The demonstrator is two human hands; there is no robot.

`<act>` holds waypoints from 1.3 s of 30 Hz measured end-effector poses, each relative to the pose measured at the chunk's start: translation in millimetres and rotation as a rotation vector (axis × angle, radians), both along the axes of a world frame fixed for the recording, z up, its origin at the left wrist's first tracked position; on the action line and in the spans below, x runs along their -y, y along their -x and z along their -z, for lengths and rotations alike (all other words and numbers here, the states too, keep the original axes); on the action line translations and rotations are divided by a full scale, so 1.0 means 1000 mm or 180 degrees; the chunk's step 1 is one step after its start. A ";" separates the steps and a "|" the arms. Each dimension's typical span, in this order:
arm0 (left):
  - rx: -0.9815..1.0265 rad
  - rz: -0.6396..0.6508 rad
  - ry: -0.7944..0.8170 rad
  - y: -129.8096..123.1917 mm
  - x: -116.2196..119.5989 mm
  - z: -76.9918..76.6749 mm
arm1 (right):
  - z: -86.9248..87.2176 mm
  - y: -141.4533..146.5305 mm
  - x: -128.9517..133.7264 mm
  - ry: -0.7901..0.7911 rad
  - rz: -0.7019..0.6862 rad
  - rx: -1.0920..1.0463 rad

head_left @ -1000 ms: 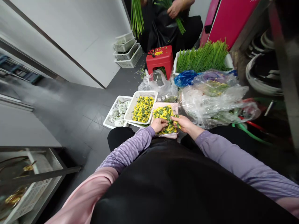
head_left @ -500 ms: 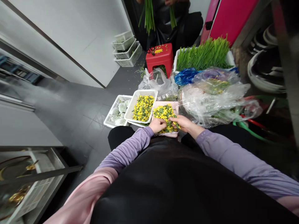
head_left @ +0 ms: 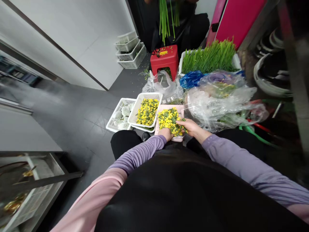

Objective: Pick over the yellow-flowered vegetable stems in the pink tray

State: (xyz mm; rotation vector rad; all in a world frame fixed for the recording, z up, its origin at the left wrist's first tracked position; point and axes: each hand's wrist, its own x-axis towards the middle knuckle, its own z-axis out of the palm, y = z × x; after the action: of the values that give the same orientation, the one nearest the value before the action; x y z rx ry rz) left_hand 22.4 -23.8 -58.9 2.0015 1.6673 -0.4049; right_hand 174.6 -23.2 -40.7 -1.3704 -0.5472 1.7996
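Observation:
Yellow flowers with green stems [head_left: 168, 117] fill a pink tray [head_left: 179, 140] close in front of my body. My left hand [head_left: 166, 133] is at the tray's near edge, its fingers down among the flowers and mostly hidden. At the right side of the same tray, my right hand [head_left: 189, 125] is closed on a small bunch of the flowers. To the left, a white basket [head_left: 158, 96] holds more yellow flowers. Beside it, another white basket [head_left: 111, 124] contains round items in white netting [head_left: 126, 111].
Plastic bags [head_left: 212, 106] lie right of the tray. Beyond are a red stool [head_left: 164, 58] with scissors on top, a basket of green stalks [head_left: 210, 61] and stacked white baskets [head_left: 132, 64]. Another person holds long green stalks [head_left: 164, 19] at the top.
My left hand has moved right and nearer to my body along the tray's front. My right hand stays nearly in place. The other person's stalks have shifted right.

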 end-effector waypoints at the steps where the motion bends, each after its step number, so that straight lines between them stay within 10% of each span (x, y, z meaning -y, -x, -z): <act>1: -0.0002 -0.0072 0.0019 0.000 -0.001 0.000 | 0.001 0.000 0.001 0.0034 -0.0026 0.0073; 6: 0.0127 -0.0211 -0.0123 0.011 0.000 -0.015 | 0.006 0.004 0.006 0.0256 -0.0451 0.0144; 24: 0.0825 0.1606 -0.0707 0.020 0.027 -0.024 | 0.003 0.012 0.010 0.0322 -0.0485 0.0054; 33: -0.0046 -0.0351 -0.0318 0.053 -0.041 -0.009 | -0.007 0.000 0.000 0.0315 -0.0054 -0.0257; 39: -0.0289 -0.0280 -0.0259 0.030 -0.046 0.009 | -0.010 0.003 0.005 0.0195 -0.0179 -0.0250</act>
State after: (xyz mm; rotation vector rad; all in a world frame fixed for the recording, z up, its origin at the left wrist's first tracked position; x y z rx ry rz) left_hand -7.4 21.8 -67.7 1.9852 1.8477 -0.4079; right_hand 172.1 -28.5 -30.5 -1.3309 -0.4968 1.9211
